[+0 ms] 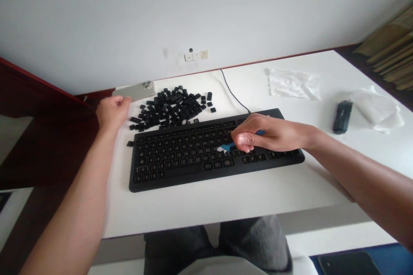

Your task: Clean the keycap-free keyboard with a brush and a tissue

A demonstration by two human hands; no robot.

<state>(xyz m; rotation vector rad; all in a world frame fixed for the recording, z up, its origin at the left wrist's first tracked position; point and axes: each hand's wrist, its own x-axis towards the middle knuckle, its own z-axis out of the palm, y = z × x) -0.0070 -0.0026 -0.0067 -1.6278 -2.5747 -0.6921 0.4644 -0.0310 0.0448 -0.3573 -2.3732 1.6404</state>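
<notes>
My right hand (pixel 258 134) is closed around a small blue brush (pixel 227 147) with pale bristles. Its bristles point left and sit at the keys area of a black keyboard (pixel 180 178), right of the middle. Most of the keyboard's sockets show without keycaps; my hand hides some of them. My left hand (pixel 112 111) is curled into a fist at the left edge of the table, with nothing visible in it. Close to it are a heap of loose black keycaps (pixel 174 105) and a silver phone (pixel 137 91).
A cable (pixel 232 90) runs from the keyboard to the back of the white table (pixel 226 206). On the right lie a clear plastic bag (pixel 293 84), a black object (pixel 342 117) and another crumpled bag (pixel 376 109). Wall sockets (pixel 196 56) sit behind.
</notes>
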